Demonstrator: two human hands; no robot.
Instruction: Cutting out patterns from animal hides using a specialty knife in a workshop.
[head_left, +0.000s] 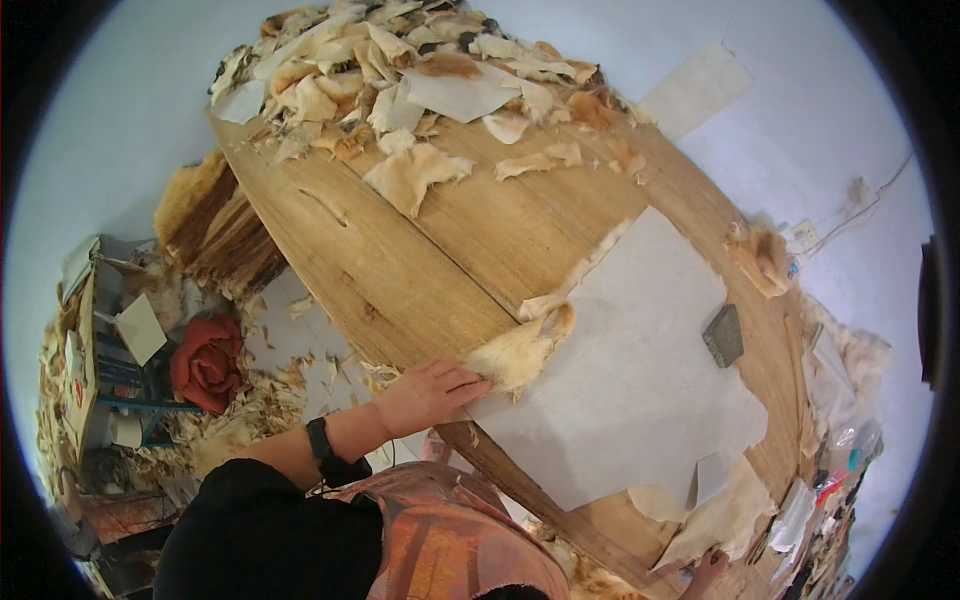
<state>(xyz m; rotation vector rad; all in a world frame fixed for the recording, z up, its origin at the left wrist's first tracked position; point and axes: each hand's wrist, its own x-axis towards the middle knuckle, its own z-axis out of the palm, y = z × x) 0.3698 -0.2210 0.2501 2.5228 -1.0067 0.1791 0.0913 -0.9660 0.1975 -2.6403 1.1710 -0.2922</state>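
My left hand (430, 392) lies at the near edge of the wooden table, its fingers stretched out and their tips touching a pale cream fur piece (512, 358). That fur overlaps the left edge of a large white sheet (610, 390) with an uneven outline. My right hand (708, 570) shows only in part at the lower right, fingers curled in, beside a tan hide piece (735, 515); whatever it holds is hidden. A dark grey block (722, 336) rests on the sheet's right side. Nearer me, a small grey-white card-like piece (708, 480) lies across the sheet's edge.
Fur and hide scraps (420, 80) are heaped at the table's far end. An orange-brown fur piece (758, 258) lies on the right edge. Left of the table are stacked hides (215, 225), a red cloth bundle (208, 362), a shelf (95, 350) and scraps on the floor.
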